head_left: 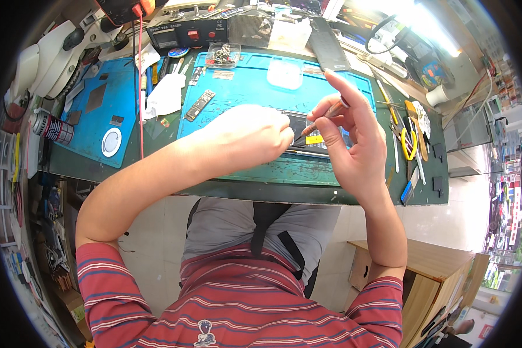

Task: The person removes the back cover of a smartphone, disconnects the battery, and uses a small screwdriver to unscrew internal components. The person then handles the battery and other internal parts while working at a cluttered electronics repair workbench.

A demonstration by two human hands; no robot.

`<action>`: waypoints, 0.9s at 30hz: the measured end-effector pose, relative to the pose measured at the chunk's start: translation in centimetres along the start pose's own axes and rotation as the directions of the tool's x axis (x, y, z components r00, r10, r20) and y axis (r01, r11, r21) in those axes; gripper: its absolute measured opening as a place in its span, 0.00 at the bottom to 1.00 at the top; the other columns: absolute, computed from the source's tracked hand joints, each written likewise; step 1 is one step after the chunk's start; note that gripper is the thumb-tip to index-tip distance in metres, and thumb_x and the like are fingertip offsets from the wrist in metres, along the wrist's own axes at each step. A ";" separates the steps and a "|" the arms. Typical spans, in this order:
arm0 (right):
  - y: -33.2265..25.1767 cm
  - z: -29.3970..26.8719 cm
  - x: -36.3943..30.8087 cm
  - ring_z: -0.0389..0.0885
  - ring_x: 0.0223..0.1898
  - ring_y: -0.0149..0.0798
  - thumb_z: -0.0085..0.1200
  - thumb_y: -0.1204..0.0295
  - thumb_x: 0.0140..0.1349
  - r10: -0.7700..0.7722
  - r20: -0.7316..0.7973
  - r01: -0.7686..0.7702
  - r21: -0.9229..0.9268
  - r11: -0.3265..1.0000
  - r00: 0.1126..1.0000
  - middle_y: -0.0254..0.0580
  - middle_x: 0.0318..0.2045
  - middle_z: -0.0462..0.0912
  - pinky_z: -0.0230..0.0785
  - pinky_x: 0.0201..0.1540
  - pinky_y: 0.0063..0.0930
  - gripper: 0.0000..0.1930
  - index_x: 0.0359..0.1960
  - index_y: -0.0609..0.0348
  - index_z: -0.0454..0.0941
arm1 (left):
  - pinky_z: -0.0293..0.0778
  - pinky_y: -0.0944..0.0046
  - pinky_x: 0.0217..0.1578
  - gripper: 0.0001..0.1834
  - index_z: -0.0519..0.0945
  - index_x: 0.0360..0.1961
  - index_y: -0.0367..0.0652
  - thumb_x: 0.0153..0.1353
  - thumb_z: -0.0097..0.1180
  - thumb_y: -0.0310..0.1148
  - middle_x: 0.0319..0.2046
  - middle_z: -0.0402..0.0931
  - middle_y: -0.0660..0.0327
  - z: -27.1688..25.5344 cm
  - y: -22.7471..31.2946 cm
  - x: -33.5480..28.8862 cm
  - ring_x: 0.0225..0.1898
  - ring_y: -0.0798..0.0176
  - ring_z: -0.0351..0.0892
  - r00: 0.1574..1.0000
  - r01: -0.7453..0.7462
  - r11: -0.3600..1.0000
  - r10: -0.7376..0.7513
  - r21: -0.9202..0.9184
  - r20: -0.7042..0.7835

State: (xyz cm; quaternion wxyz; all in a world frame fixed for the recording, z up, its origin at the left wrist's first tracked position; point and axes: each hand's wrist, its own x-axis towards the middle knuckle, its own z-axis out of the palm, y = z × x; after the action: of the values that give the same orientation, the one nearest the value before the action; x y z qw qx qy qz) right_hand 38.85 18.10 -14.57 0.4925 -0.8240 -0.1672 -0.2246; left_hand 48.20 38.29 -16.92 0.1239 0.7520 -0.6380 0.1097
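Observation:
An opened phone (pixel 298 123) with dark inner parts and a yellow label lies on the blue work mat, partly covered by my hands. My right hand (pixel 359 145) pinches a slim brown screwdriver (pixel 329 113) between thumb and fingers, its tip pointing down and left at the phone. One of that hand's fingers sticks up. Closed over the phone's left part is my left hand (pixel 252 132), back upward; whatever its fingers hold, if anything, is hidden.
On the blue mat (pixel 249 62) are a clear box of small parts (pixel 223 55), a translucent white tray (pixel 285 74) and a circuit board (pixel 200 105). Yellow-handled scissors (pixel 409 144) and tweezers lie right. A spray can (pixel 52 127) and microscope (pixel 46 58) are left.

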 end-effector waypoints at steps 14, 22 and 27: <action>0.3 1.4 -0.1 0.84 0.39 0.35 0.58 0.86 0.66 -0.032 0.009 0.032 -0.004 0.999 0.999 0.42 0.40 0.84 0.82 0.46 0.30 0.28 0.69 0.62 0.72 | 0.79 0.52 0.47 0.07 0.79 0.41 0.40 0.68 0.58 0.33 0.39 0.81 0.55 -2.1 -1.2 -0.3 0.45 0.47 0.82 0.961 0.219 0.913 -0.141 -0.344 0.237; 0.0 1.9 0.1 0.84 0.39 0.36 0.56 0.87 0.67 0.000 0.069 -0.001 0.006 1.000 0.998 0.44 0.40 0.83 0.82 0.47 0.31 0.29 0.70 0.60 0.71 | 0.78 0.53 0.49 0.07 0.80 0.42 0.41 0.69 0.58 0.33 0.42 0.81 0.56 -1.8 -1.3 -0.8 0.47 0.48 0.82 0.970 0.204 0.909 -0.139 -0.362 0.198; -0.1 1.7 0.2 0.84 0.39 0.36 0.56 0.86 0.67 0.004 0.084 -0.004 0.010 1.000 0.996 0.43 0.40 0.83 0.82 0.47 0.31 0.29 0.70 0.59 0.72 | 0.78 0.52 0.50 0.08 0.80 0.42 0.40 0.69 0.58 0.33 0.42 0.81 0.55 -2.0 -1.2 -0.7 0.48 0.47 0.81 0.969 0.203 0.912 -0.135 -0.356 0.207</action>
State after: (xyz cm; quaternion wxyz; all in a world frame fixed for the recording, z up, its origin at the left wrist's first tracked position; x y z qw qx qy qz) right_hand 39.33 19.72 -15.06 0.4895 -0.8306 -0.1871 -0.1882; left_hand 49.26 39.79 -15.37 0.2168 0.7738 -0.5879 -0.0926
